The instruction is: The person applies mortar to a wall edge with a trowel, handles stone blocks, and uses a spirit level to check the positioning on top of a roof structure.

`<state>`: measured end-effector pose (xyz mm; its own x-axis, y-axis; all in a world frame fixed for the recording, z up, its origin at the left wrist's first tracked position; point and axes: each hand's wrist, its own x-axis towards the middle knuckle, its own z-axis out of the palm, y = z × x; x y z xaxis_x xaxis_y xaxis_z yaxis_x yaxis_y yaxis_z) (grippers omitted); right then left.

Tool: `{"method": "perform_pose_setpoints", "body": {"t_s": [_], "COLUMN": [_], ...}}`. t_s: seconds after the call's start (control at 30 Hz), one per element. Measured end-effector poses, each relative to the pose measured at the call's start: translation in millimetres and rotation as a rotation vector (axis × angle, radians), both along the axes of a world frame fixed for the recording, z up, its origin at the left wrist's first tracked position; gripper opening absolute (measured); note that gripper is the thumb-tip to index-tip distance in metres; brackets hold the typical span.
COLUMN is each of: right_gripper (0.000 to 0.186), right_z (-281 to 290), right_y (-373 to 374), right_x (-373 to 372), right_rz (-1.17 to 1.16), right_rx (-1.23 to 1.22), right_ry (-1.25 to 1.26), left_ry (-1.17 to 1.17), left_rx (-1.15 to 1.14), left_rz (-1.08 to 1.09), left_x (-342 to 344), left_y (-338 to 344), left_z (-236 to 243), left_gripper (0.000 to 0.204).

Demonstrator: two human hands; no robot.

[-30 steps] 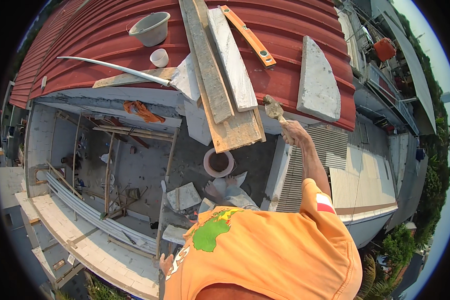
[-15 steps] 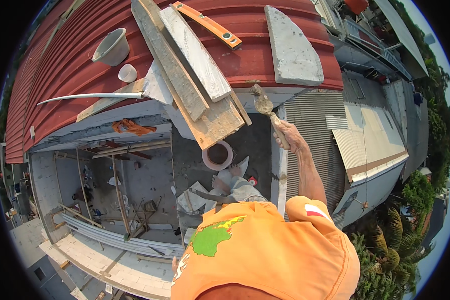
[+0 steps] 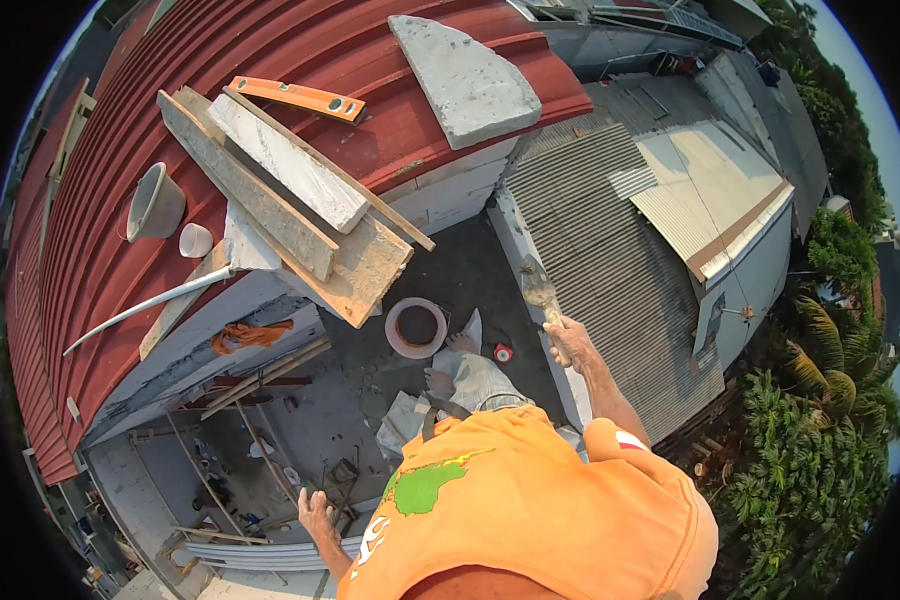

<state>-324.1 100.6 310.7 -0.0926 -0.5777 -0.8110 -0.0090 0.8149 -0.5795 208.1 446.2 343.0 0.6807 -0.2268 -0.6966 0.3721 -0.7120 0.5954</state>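
My right hand (image 3: 572, 348) is wrapped round the handle of a mortar-crusted trowel (image 3: 537, 285), held over the top of a low, narrow wall (image 3: 515, 235). Out to the left, my left hand (image 3: 316, 514) has its fingers apart and nothing in it. A round, pale pink bucket (image 3: 394, 328) with dark contents stands by my feet. Close to my foot lies a small red and white object (image 3: 503, 352), perhaps a tape measure.
On the red metal roof (image 3: 300, 45) lie an orange spirit level (image 3: 300, 95), a concrete slab (image 3: 465, 85), planks (image 3: 260, 195), a grey bucket (image 3: 156, 205) and a white cup (image 3: 196, 240). An open room drops away at lower left; a corrugated roof (image 3: 610, 250) borders the right.
My view has swung right, so the roof and its things sit further left. The trowel has come from near the roof edge to the low wall. My left hand has come into fuller view.
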Motion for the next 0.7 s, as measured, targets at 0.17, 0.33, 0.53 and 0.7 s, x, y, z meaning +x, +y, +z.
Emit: {"method": "perform_pose_setpoints", "body": {"t_s": [0.17, 0.33, 0.53, 0.7], "right_gripper": [0.028, 0.026, 0.024, 0.030], "right_z": [-11.1, -18.3, -29.8, -59.8], "right_y": [30.8, 43.4, 34.2, 14.7], "right_x": [-1.6, -3.0, -4.4, -14.9], "right_rz": [-0.158, -0.220, -0.258, -0.300], "right_rx": [-0.064, -0.103, -0.118, -0.128], "right_ry": [-0.001, -0.060, -0.023, -0.030], "left_ry": [-0.189, -0.248, -0.353, -0.437], "left_rx": [-0.310, -0.486, -0.607, -0.707], "left_rz": [-0.132, -0.273, -0.417, -0.636], "left_x": [20.2, 11.1, -32.7, -68.0], "left_y": [-100.9, -174.4, -245.2, -330.0], "left_z": [40.8, 77.5, 132.3, 171.9], "left_gripper": [0.066, 0.063, 0.057, 0.058]}}
